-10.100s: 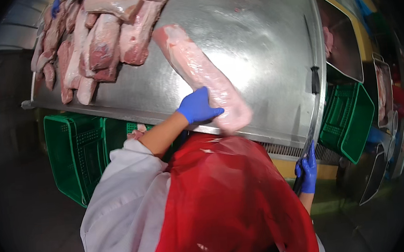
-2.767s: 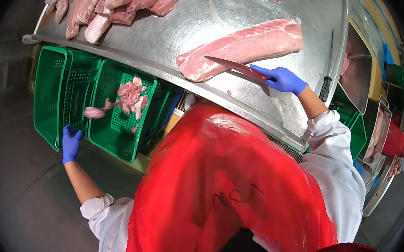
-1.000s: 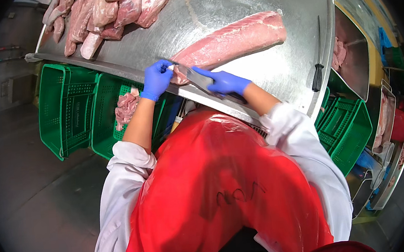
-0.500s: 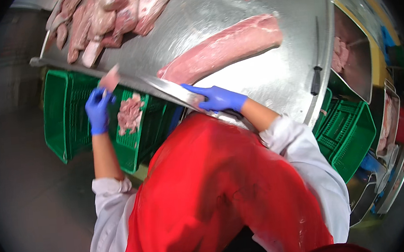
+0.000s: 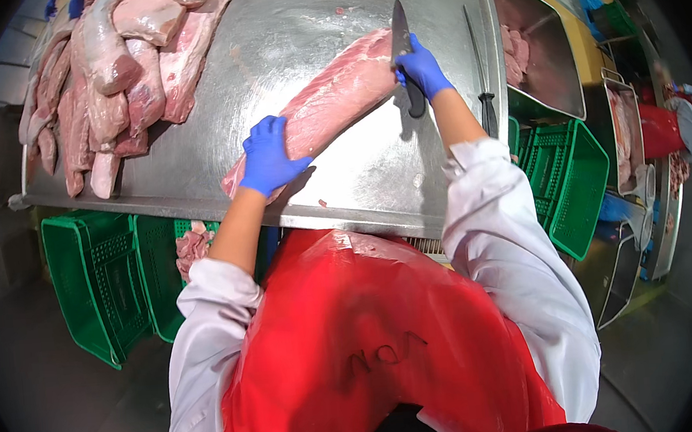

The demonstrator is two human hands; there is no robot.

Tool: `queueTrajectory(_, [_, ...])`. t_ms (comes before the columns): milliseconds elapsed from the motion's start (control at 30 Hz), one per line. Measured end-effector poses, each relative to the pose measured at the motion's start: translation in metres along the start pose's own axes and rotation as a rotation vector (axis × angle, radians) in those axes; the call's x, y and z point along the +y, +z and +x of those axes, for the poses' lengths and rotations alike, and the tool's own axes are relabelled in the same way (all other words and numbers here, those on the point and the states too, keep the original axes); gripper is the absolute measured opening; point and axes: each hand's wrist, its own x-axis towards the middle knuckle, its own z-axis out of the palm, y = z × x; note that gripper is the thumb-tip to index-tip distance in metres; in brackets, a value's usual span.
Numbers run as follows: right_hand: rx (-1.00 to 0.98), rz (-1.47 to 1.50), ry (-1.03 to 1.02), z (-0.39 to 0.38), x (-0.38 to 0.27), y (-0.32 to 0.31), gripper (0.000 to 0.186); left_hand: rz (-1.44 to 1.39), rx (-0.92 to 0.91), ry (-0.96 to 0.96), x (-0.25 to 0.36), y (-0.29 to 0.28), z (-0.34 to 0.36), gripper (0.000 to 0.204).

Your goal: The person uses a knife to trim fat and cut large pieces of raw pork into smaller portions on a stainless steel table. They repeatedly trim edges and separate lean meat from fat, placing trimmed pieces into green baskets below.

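A long pale-pink pork loin point(image 5: 339, 93) lies slantwise on the steel table point(image 5: 296, 19). My left hand point(image 5: 271, 157), in a blue glove, holds the loin's near left end, its fingers bent over the top. At the far right end my right hand point(image 5: 425, 69), gloved in blue too, is closed on a knife point(image 5: 400, 30). Its blade points away from me, beside the cut end of the meat, and the black handle shows below my fingers. Whether the blade touches the loin I cannot tell.
Several meat pieces point(image 5: 123, 71) are heaped at far left. A thin black-handled rod point(image 5: 486, 109) lies along the right edge. Green crates point(image 5: 96, 279) stand below the near left edge, one with meat scraps point(image 5: 193, 244). Rightward are another green crate point(image 5: 578, 187) and a steel bin point(image 5: 545, 42).
My left hand has left the crates, where it held a meat scrap, and now grips the loin. My right hand has moved from the near edge to the loin's far end with the knife.
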Motion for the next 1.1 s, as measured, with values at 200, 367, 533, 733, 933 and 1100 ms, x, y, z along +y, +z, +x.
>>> queueTrajectory(200, [-0.035,-0.344,0.088,0.0,-0.011,0.02,0.091,0.121,-0.19,0.014,-0.009,0.002,0.022,0.1])
queueTrajectory(367, [0.154,-0.349,0.003,-0.026,0.022,0.039,0.082,0.094,-0.17,0.133,-0.017,-0.004,0.021,0.09])
queueTrajectory(533, [0.158,-0.237,0.144,0.009,-0.02,0.044,0.061,0.032,-0.226,0.148,-0.021,-0.002,0.026,0.089])
queueTrajectory(733, [0.109,-0.22,0.117,-0.072,-0.007,0.071,0.087,-0.005,-0.229,0.268,-0.039,-0.003,0.03,0.088])
queueTrajectory(933, [0.06,-0.53,0.012,-0.062,0.0,0.058,0.086,0.009,-0.266,0.282,-0.043,-0.01,0.033,0.083])
queueTrajectory(1100, [0.02,-0.244,0.151,-0.089,-0.01,0.047,0.084,-0.084,-0.23,0.382,-0.053,-0.002,0.032,0.088])
